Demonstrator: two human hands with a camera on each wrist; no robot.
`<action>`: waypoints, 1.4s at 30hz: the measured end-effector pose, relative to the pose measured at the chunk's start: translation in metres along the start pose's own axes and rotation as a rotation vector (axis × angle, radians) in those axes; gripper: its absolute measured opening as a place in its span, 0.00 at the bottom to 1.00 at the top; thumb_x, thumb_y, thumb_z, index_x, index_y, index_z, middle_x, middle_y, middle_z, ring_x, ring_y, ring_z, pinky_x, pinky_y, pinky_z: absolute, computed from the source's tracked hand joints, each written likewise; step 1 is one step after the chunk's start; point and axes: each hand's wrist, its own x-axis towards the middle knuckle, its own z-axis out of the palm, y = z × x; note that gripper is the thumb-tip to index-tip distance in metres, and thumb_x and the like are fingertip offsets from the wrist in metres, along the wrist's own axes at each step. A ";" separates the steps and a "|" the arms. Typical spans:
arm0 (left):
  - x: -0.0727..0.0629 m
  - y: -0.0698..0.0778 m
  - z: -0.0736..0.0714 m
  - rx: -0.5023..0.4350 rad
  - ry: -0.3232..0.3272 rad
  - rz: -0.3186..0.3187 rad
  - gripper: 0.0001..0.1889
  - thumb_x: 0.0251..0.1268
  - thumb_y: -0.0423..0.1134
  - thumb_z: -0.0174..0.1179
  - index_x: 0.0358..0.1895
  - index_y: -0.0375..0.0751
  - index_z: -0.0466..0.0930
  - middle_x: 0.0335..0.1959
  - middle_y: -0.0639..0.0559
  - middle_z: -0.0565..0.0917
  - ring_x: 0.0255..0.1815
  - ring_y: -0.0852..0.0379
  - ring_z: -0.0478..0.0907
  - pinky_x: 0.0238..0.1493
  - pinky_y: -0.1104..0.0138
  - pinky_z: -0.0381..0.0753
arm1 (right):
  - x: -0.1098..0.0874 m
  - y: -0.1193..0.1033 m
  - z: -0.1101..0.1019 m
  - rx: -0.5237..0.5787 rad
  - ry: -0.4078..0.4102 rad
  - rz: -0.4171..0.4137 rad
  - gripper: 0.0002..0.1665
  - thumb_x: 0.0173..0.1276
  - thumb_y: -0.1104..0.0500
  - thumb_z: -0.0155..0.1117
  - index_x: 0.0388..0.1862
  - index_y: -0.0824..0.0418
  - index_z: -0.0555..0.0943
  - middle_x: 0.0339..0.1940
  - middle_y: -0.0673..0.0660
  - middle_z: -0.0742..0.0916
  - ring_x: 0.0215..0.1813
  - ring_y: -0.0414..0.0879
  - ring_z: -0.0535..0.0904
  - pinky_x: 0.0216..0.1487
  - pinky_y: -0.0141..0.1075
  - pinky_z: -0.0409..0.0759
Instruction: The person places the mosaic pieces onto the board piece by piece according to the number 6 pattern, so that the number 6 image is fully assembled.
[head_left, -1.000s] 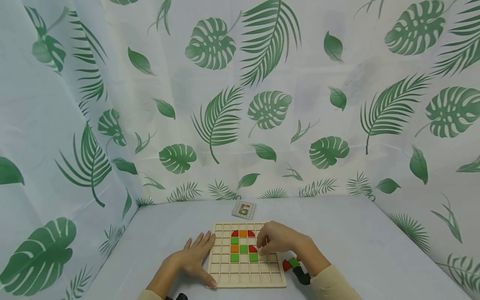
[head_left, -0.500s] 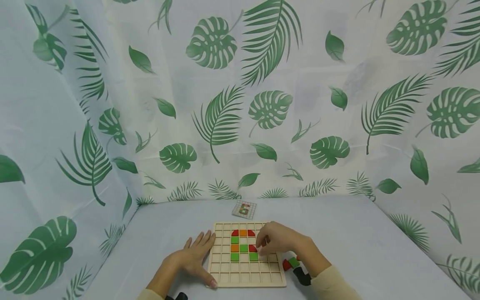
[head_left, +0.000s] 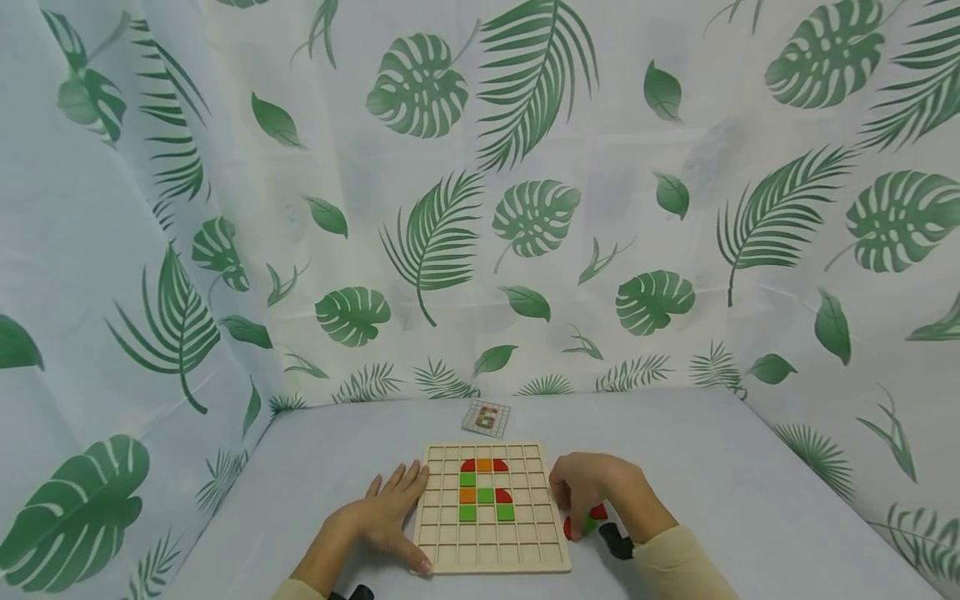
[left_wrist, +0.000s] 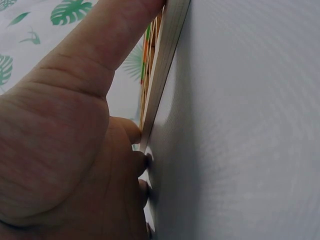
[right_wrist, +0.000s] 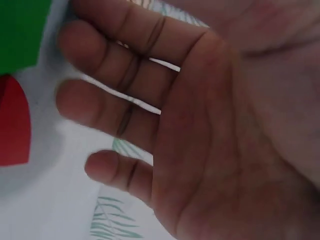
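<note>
My left hand (head_left: 384, 518) rests along the left edge of a wooden grid board (head_left: 491, 554), fingers spread and thumb at its near corner. Several red, orange and green tiles sit in its cells, among them a rounded red tile (head_left: 503, 496) and a green tile (head_left: 506, 512). My right hand (head_left: 596, 487) is just off the board's right side, fingers reaching down over loose tiles: a red tile (head_left: 567, 528) at the fingertips, a green tile (head_left: 590, 526) and another red tile (head_left: 598, 512). In the right wrist view its fingers are loosely bent, beside a green tile (right_wrist: 20, 35).
Behind the board lies a small pattern card (head_left: 486, 418) with a coloured figure on a grid. A white cloth table (head_left: 675, 450) stretches around, closed in by a leaf-print curtain (head_left: 450, 275). Dark wrist cameras show beside both wrists, one of them (head_left: 617, 542) near the loose tiles.
My right hand has left the board and moved right and down to the loose tiles. The red tile it was touching now shows fully in its cell. My left hand has stayed put.
</note>
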 end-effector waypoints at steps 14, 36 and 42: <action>-0.002 0.001 -0.001 -0.012 -0.001 0.011 0.77 0.37 0.77 0.76 0.86 0.43 0.42 0.88 0.40 0.43 0.88 0.36 0.37 0.82 0.32 0.37 | 0.002 -0.003 0.004 -0.043 0.136 -0.020 0.17 0.52 0.69 0.83 0.19 0.52 0.83 0.21 0.46 0.83 0.27 0.42 0.76 0.29 0.37 0.78; -0.001 -0.001 0.001 0.003 0.004 0.010 0.76 0.37 0.77 0.76 0.86 0.42 0.43 0.88 0.40 0.43 0.88 0.36 0.38 0.82 0.33 0.37 | 0.005 0.001 0.005 -0.021 0.153 -0.031 0.17 0.57 0.73 0.76 0.24 0.53 0.81 0.26 0.48 0.82 0.31 0.44 0.75 0.33 0.39 0.78; -0.002 0.000 0.000 0.004 0.006 0.010 0.76 0.37 0.77 0.76 0.86 0.42 0.43 0.88 0.40 0.44 0.88 0.35 0.38 0.82 0.33 0.37 | 0.007 0.004 0.004 0.020 0.135 -0.005 0.18 0.59 0.77 0.70 0.26 0.55 0.80 0.27 0.50 0.82 0.30 0.45 0.77 0.31 0.39 0.78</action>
